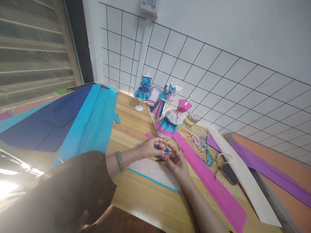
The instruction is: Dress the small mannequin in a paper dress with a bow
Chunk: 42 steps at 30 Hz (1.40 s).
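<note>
Where the left hand (154, 147) meets the right hand (177, 161): a small blue-and-pink piece (166, 151) sits between the fingertips, raised near the far edge of a pale strip (152, 171).
Left hand: thumb and fingers pinch the piece from the left; its exact contact is partly hidden.
Right hand: thumb and fingers grip it from the right, palm turned inward.
Folding or shaping: this seems to be the step; the work probably calls for light, even pressure, since the piece looks like thin paper and could crease or tear.
Fingertips: best set close to the fold, one hand steadying while the other turns the edge.
Blue-edged strip: lies flat on the bench (136, 202) just below the hands; forearms are best held clear so it is not crumpled.
Ring-shaped roll (173, 140): just beyond the right hand, perhaps tape, handy if the piece needs fixing.
Pink strip (213, 184): runs toward the near right, beside the right forearm; a dragging sleeve or elbow could shift it.
Dressed stand (173, 117): farther off, a useful guide to neat pleats.
</note>
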Tool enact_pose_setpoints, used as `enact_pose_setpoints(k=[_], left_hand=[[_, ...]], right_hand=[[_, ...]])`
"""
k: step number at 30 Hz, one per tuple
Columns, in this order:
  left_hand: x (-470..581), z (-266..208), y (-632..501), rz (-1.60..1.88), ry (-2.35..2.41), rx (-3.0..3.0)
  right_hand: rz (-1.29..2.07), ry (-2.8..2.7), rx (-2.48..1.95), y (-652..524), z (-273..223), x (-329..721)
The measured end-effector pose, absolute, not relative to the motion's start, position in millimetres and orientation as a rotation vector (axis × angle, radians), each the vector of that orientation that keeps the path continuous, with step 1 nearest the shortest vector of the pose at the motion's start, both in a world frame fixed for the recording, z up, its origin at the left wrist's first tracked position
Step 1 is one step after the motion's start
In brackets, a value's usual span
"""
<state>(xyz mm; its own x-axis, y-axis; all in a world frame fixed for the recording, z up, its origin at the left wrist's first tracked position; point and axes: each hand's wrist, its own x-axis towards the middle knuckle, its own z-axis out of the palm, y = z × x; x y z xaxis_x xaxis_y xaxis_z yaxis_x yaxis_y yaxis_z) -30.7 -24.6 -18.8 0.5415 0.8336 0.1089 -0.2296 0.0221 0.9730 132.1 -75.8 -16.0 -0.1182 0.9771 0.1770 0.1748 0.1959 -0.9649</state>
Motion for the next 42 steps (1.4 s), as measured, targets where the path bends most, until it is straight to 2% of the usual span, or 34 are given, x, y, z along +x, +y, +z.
enact_pose_setpoints(k=[22, 42], left_hand=[[-34, -19, -20, 0.879, 0.545, 1.042], [-32, -22, -23, 0.898, 0.633, 1.354]], right_hand=[[1.032, -1.481, -1.143, -75, -18, 138], [1.099, -1.392, -1.164, -72, -23, 140]])
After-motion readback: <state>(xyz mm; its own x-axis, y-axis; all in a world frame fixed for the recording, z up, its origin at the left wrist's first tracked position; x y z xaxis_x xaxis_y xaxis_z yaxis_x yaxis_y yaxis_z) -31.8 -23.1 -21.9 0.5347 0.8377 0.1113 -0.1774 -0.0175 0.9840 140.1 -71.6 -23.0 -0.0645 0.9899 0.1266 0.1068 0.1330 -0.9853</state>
